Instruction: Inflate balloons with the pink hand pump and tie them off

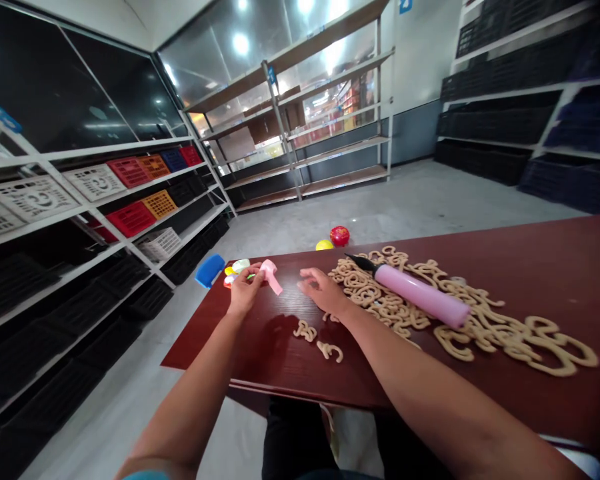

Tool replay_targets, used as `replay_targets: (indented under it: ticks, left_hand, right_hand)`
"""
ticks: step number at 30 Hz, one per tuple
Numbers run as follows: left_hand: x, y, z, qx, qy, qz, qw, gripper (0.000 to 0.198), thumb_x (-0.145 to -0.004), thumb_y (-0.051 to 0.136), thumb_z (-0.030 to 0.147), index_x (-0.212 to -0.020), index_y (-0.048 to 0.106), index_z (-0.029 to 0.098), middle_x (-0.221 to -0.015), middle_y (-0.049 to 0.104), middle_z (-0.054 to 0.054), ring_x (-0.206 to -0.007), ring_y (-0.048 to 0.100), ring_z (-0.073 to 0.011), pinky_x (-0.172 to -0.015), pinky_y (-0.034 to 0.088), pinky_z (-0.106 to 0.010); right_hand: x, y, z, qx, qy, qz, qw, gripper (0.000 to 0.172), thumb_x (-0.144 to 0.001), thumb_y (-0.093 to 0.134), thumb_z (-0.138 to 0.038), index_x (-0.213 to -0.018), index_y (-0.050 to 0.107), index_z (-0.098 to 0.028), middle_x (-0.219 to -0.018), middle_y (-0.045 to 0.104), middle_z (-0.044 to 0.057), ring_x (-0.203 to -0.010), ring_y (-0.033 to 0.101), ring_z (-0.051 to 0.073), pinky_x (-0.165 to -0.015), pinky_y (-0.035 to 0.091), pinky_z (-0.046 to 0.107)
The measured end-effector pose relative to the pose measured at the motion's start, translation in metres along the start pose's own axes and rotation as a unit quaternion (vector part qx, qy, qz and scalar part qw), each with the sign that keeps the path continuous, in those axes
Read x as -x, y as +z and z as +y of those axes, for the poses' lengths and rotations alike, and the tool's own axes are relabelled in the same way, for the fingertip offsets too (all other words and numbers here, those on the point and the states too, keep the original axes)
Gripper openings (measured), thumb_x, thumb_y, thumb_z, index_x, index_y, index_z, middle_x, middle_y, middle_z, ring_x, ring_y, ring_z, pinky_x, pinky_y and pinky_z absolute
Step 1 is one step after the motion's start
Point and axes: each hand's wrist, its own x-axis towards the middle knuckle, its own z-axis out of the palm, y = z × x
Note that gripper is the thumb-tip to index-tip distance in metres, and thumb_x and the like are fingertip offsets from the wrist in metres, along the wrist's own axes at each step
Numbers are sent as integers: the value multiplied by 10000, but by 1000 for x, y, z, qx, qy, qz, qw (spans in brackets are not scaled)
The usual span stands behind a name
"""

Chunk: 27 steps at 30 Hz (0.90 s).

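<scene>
My left hand pinches a soft pink strip above the table's left part; the strip loops at its top and its tail hangs down to the right. My right hand hovers to the right of it, fingers apart and holding nothing. Close by my right hand lies a heap of beige curled pieces. A pink hand pump with a black pointed nozzle rests across that heap. Two small beige curled clumps lie apart, nearer to me.
Behind my left hand are colourful small items, partly hidden, and a blue object. A red ball-like object and a yellow one show past the dark red table's far edge. Shelves with crates line the room.
</scene>
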Motion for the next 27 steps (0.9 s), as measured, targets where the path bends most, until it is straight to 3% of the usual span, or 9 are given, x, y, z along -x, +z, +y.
replay_targets:
  ticks: [2, 5, 11, 14, 17, 20, 22, 24, 27]
  left_hand:
    - [6, 26, 5, 20, 3, -59, 998, 267, -632, 687, 364, -703, 577, 132, -1085, 593, -115, -818, 592, -171, -711, 486, -291]
    - [9, 57, -1, 31, -6, -82, 996, 262, -616, 711, 338, -712, 586, 129, -1081, 594, -114, -768, 593, -148, -683, 478, -273]
    - [-6, 99, -22, 153, -107, -25, 982, 339, -651, 701, 353, -885, 545, 163, -829, 607, -42, -695, 592, -122, -625, 471, -246]
    - [-5, 113, -22, 224, -245, -82, 940, 337, -744, 569, 479, -775, 518, 148, -613, 555, -17, -477, 527, -111, -446, 417, -232]
    - [4, 120, -22, 257, -308, -215, 890, 511, -770, 416, 620, -552, 461, 160, -360, 361, 27, -290, 348, -93, -331, 302, -226]
    - [12, 116, -26, 297, -293, -280, 864, 544, -766, 444, 604, -441, 403, 169, -300, 317, 13, -288, 380, -109, -357, 352, -238]
    - [15, 111, -29, 318, -296, -306, 847, 431, -785, 504, 491, -538, 522, 138, -361, 430, -8, -353, 474, -129, -416, 420, -248]
    - [15, 108, -29, 343, -302, -331, 826, 301, -798, 526, 400, -772, 614, 113, -498, 553, -33, -447, 551, -142, -476, 467, -256]
    - [14, 107, -29, 376, -299, -334, 811, 326, -810, 515, 398, -950, 598, 116, -704, 634, -77, -531, 595, -153, -508, 499, -273]
  right_hand:
    - [-1, -1, -3, -148, 70, -32, 986, 363, -792, 530, -449, -1072, 534, -218, -1134, 575, 74, -895, 585, 154, -736, 464, 304]
    - [-2, -1, -6, -292, 156, -92, 939, 348, -812, 493, -484, -974, 584, -190, -962, 644, 73, -783, 616, 155, -638, 488, 279]
    - [-10, 0, 2, -301, 162, 58, 938, 127, -797, 502, -273, -868, 545, -176, -696, 630, 6, -531, 571, 89, -432, 425, 177]
    - [-14, -1, 6, -294, 145, 83, 941, 180, -810, 446, -298, -961, 483, -209, -648, 597, -36, -447, 546, 81, -353, 387, 158]
    - [-13, -2, 6, -265, 112, 66, 955, 219, -813, 435, -349, -997, 436, -229, -613, 572, -66, -394, 524, 73, -327, 373, 148]
    - [-10, -2, 4, -214, 94, 22, 972, 163, -808, 440, -331, -930, 450, -224, -518, 523, -86, -331, 461, 62, -296, 327, 140]
    - [-6, -1, 2, -181, 91, -8, 979, 82, -785, 456, -263, -851, 464, -215, -441, 458, -102, -289, 386, 52, -279, 286, 141]
    - [-4, -1, -2, -174, 95, -38, 979, 50, -753, 459, -191, -799, 464, -210, -411, 417, -112, -274, 330, 42, -275, 259, 146]
    - [-2, -3, -8, -194, 108, -62, 973, 188, -739, 444, -155, -910, 485, -223, -431, 418, -120, -280, 303, 39, -283, 241, 152]
